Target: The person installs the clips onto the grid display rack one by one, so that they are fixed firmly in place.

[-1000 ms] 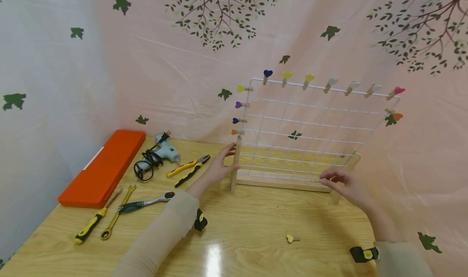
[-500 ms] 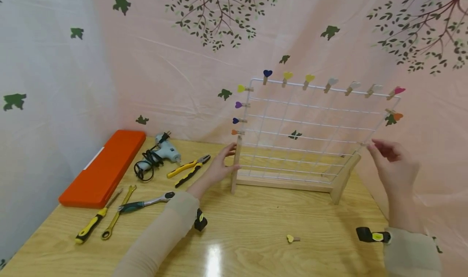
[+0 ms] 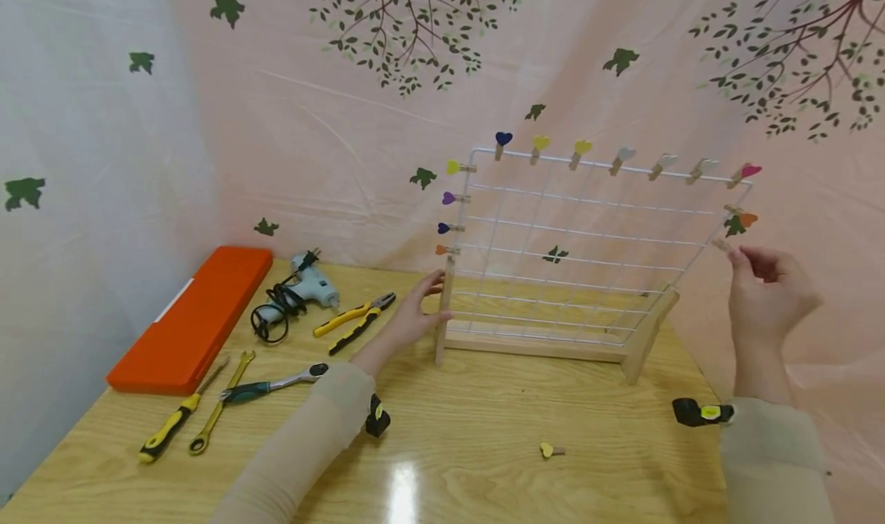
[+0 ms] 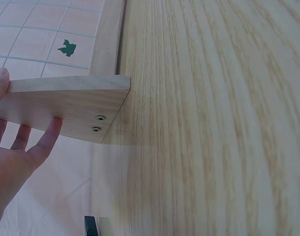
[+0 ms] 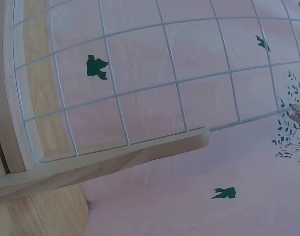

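Observation:
A white wire grid [image 3: 600,165] stands in a wooden stand, with several heart-topped mini clothespins clipped along its top and left edges. An orange-heart clothespin [image 3: 745,219] sits on the upper right edge. My left hand [image 3: 408,320] holds the stand's left side board [image 4: 66,98], thumb on one face and fingers on the other. At the grid's right edge, below the orange heart, my right hand [image 3: 774,293] pinches a small wooden clothespin [image 3: 721,245]. Its tip meets the edge wire in the right wrist view, and its heart end is hidden by the fingers.
A loose yellow-heart clothespin [image 3: 548,450] lies on the table in front of the stand. To the left are an orange case [image 3: 193,320], a glue gun [image 3: 314,286], pliers [image 3: 359,320], a ratchet [image 3: 273,384], a wrench [image 3: 221,405] and a screwdriver [image 3: 169,432].
My right hand has carried its clothespin from the grid's lower right corner up and rightward to the right edge. The left hand stays on the side board.

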A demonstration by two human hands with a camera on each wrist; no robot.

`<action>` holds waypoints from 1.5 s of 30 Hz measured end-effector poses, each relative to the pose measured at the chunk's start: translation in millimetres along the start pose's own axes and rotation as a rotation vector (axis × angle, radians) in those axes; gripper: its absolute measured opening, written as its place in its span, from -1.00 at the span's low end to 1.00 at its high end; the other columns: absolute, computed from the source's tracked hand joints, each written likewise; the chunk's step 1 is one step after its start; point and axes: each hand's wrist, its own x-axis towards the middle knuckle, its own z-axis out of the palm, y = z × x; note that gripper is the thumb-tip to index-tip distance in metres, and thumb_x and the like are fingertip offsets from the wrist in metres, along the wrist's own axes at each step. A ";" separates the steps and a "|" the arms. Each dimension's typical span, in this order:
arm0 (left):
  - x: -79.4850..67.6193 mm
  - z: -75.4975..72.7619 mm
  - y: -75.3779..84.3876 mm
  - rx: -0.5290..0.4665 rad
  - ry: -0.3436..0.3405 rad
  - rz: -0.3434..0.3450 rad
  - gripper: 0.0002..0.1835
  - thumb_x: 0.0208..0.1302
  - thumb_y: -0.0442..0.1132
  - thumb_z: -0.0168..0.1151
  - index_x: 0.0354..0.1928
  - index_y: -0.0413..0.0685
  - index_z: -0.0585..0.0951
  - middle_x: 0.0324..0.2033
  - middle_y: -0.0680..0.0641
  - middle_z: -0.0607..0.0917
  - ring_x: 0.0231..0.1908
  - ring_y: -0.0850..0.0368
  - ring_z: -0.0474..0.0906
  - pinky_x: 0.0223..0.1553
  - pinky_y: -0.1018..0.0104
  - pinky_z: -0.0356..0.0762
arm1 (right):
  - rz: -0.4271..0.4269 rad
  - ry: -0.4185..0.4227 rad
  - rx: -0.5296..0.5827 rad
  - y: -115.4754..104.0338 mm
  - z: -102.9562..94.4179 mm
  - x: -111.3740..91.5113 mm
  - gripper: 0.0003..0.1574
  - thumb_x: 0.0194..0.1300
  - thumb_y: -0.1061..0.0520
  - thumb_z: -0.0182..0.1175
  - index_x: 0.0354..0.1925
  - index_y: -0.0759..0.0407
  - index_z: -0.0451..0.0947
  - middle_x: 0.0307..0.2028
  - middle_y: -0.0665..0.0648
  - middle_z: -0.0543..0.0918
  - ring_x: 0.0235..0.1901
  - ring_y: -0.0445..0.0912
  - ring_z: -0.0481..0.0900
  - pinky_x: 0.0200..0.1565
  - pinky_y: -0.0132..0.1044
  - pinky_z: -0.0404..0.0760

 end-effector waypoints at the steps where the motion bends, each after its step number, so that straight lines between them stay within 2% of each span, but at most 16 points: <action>1: 1.3 0.6 -3.9 0.000 0.006 0.000 -0.20 0.11 -0.31 0.22 0.35 0.05 0.05 0.29 -0.07 0.17 0.23 -0.16 0.15 -0.08 0.06 0.50 | -0.001 0.002 0.001 0.9 1.8 1.1 -0.66 -0.03 -0.07 0.32 -0.37 0.16 0.68 -0.52 -0.37 0.55 -0.54 -0.49 0.38 -0.42 -0.58 0.30; 6: 8.3 4.4 -24.5 0.025 0.035 0.011 -0.18 0.09 -0.23 0.25 0.35 0.10 0.06 0.26 0.02 0.22 0.22 -0.03 0.20 -0.11 0.11 0.53 | 0.029 -0.003 0.009 3.2 9.9 4.6 -0.69 -0.02 -0.06 0.32 -0.35 0.13 0.68 -0.45 -0.20 0.63 -0.52 -0.47 0.40 -0.38 -0.59 0.36; 10: 10.0 5.3 -28.8 0.034 0.049 0.029 -0.18 0.08 -0.24 0.26 0.35 0.07 0.07 0.24 0.02 0.25 0.21 -0.01 0.22 -0.14 0.14 0.55 | 0.026 -0.018 0.005 0.9 14.2 4.3 -0.67 -0.03 -0.11 0.30 -0.35 0.07 0.68 -0.44 -0.22 0.63 -0.51 -0.47 0.42 -0.34 -0.60 0.40; 17: 9.9 4.4 -28.8 0.041 0.048 0.024 -0.19 0.08 -0.22 0.26 0.35 0.16 0.07 0.23 0.07 0.25 0.20 0.06 0.23 -0.14 0.16 0.55 | 0.004 -0.043 -0.021 0.3 14.1 3.9 -0.65 0.00 -0.15 0.26 -0.30 0.03 0.67 -0.36 -0.12 0.66 -0.45 -0.44 0.44 -0.29 -0.60 0.42; 26: 8.1 3.8 -24.7 0.034 0.039 0.031 -0.19 0.09 -0.23 0.24 0.35 0.12 0.06 0.25 -0.01 0.23 0.21 -0.02 0.21 -0.14 0.15 0.55 | -0.018 -0.079 -0.037 -4.1 2.1 1.1 -0.67 -0.01 -0.09 0.30 -0.22 -0.05 0.65 -0.33 -0.28 0.54 -0.36 -0.40 0.46 -0.28 -0.64 0.43; 29: 4.5 1.5 -13.9 0.015 0.024 0.037 -0.20 0.10 -0.27 0.24 0.35 0.05 0.06 0.26 -0.08 0.22 0.21 -0.11 0.19 -0.13 0.11 0.54 | -0.061 -0.127 -0.037 -8.9 -3.4 -5.1 -0.67 -0.01 -0.02 0.32 -0.20 -0.01 0.65 -0.33 -0.31 0.52 -0.38 -0.42 0.45 -0.31 -0.68 0.41; 32: 0.1 -0.5 -2.4 0.001 0.004 0.049 -0.20 0.11 -0.32 0.22 0.35 -0.06 0.04 0.25 -0.17 0.20 0.21 -0.21 0.17 -0.12 0.02 0.52 | -0.110 -0.229 0.002 -15.1 -8.6 -15.6 -0.65 -0.02 0.09 0.34 -0.17 0.06 0.63 -0.31 -0.28 0.53 -0.38 -0.42 0.43 -0.31 -0.71 0.40; 35: -1.8 -1.0 3.1 -0.003 0.000 0.036 -0.20 0.11 -0.35 0.21 0.35 -0.09 0.04 0.25 -0.18 0.21 0.21 -0.21 0.16 -0.11 0.01 0.51 | -0.172 -0.387 0.096 -20.1 -10.8 -29.9 -0.59 -0.06 0.28 0.34 -0.14 0.20 0.60 -0.26 -0.14 0.53 -0.36 -0.34 0.41 -0.30 -0.71 0.41; 38: 2.1 0.6 -6.9 0.010 0.009 0.031 -0.20 0.11 -0.32 0.22 0.35 -0.02 0.04 0.25 -0.12 0.21 0.22 -0.15 0.17 -0.12 0.07 0.53 | -0.252 -0.575 0.160 -24.2 -9.0 -47.2 -0.52 -0.13 0.44 0.33 -0.14 0.29 0.58 -0.20 0.02 0.50 -0.33 -0.25 0.39 -0.30 -0.69 0.41; 42: 8.3 3.6 -24.6 0.023 0.034 0.035 -0.19 0.09 -0.24 0.24 0.35 0.14 0.06 0.25 -0.02 0.23 0.22 -0.08 0.19 -0.13 0.14 0.55 | -0.425 -0.821 0.160 -26.5 -2.8 -72.4 -0.41 -0.21 0.46 0.36 -0.10 0.22 0.55 -0.08 0.14 0.48 -0.29 -0.23 0.36 -0.31 -0.60 0.36; 45: 6.6 2.1 -19.0 0.011 0.026 0.037 -0.19 0.09 -0.24 0.24 0.35 0.09 0.06 0.25 -0.04 0.22 0.23 -0.13 0.17 -0.11 0.09 0.53 | -0.531 -1.003 0.204 -24.6 1.6 -92.3 -0.34 -0.23 0.40 0.39 -0.04 0.19 0.51 -0.03 0.18 0.46 -0.25 -0.26 0.35 -0.32 -0.51 0.34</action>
